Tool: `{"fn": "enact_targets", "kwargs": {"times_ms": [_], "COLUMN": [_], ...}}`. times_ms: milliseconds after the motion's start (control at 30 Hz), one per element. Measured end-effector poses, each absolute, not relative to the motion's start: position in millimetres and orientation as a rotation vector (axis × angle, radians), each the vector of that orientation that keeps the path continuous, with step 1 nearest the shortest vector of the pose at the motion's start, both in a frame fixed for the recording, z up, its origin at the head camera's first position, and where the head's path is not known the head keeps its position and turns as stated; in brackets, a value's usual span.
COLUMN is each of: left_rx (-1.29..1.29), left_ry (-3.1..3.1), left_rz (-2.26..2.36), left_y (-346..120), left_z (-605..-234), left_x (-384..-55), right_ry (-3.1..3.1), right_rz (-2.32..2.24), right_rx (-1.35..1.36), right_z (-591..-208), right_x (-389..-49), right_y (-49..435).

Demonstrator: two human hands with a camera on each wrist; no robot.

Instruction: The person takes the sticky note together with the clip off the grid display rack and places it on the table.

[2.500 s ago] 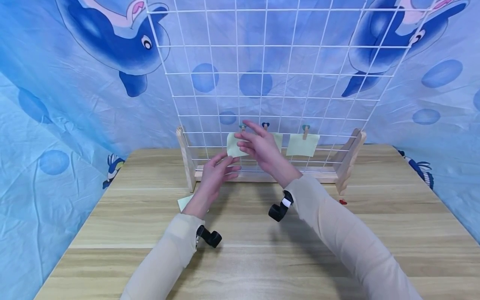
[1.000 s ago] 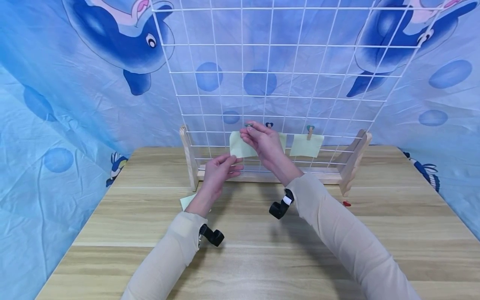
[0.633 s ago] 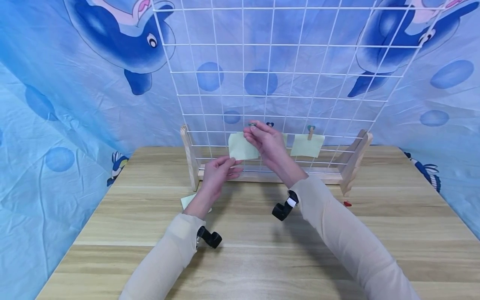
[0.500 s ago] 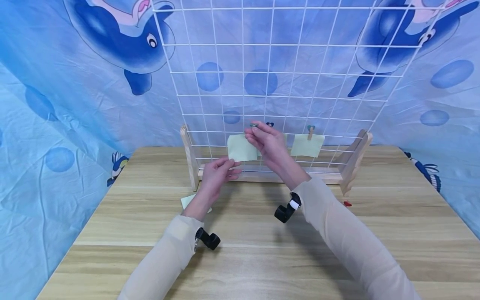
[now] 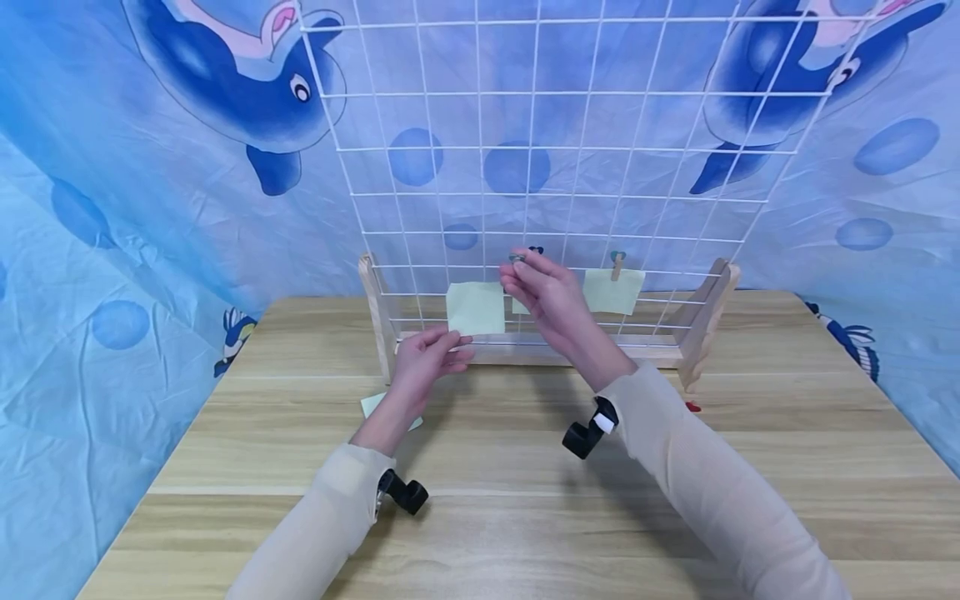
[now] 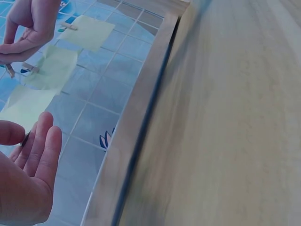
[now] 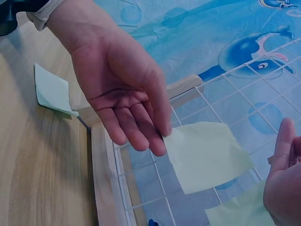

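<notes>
My left hand pinches the lower edge of a pale green paper note between thumb and fingers, in front of the white wire grid. To its right, my right hand pinches a small wooden clothespin with a green heart. A gap separates this clothespin from the held note. Behind the right hand, a second note hangs partly hidden under a dark blue heart clothespin. Farther right, a third note hangs from a green heart clothespin.
Wooden feet hold the grid upright on the wooden table. Another pale green note lies on the table near the left forearm. By the right foot lies a small red object. A blue dolphin-print cloth hangs behind.
The right hand has closed on the green heart clothespin and drawn it rightward off the note. The left hand has taken the note slightly down and left, away from the clothespin.
</notes>
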State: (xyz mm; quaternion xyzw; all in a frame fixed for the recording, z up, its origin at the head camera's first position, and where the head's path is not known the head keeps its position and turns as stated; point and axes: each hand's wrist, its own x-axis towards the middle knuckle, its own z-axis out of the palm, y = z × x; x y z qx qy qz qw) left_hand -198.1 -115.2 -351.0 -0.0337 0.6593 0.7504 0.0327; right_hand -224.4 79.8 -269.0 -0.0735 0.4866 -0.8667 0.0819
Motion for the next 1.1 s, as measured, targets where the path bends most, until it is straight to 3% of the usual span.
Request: {"fn": "enact_targets", "kwargs": {"times_ms": [1100], "left_rx": [-0.202], "left_ry": [2.064], "left_rz": [2.158], "left_y": [-123.1], "left_z": [-372.6], "left_x": [-176.9], "right_ry": [1.513], "right_rz": [-2.469], "right_rx": [-0.171], "right_z": [-310.5], "right_x": [-201.4], "right_y": [100.7]}}
